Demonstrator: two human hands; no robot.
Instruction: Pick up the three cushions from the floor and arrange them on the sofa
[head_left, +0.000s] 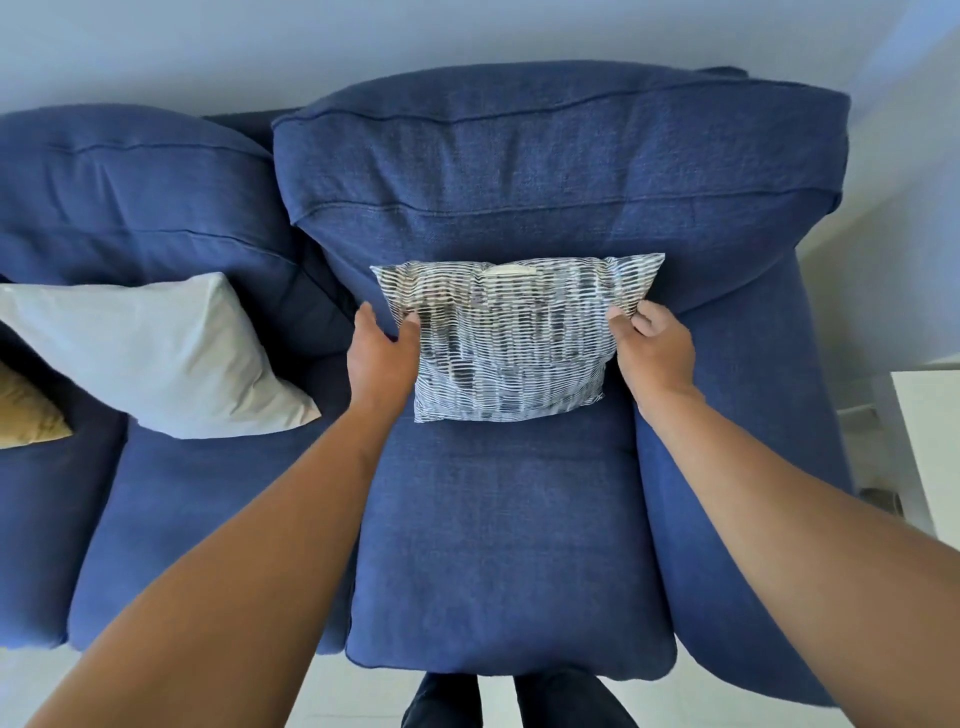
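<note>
The person is setting the striped cushion (506, 338) against the backrest of the blue sofa (519, 519), in the centre of the frame, so this looks like the placing step for the last of the three. The white cushion (161, 358) is already lying on the seat at the left of the frame, and a corner of the mustard cushion (26, 410) is showing at the far left edge.

The left hand (382, 358) is gripping the striped cushion's left edge, its thumb lying out on the sofa fabric. The right hand (654, 348) is pinching the right edge just under the upper corner, fingers curled over the cloth. Both arms are reaching forward and nearly straight.

Next, I judge, both grips need to let go once the cushion is leaning steadily, perhaps after a small tug to square it.
</note>
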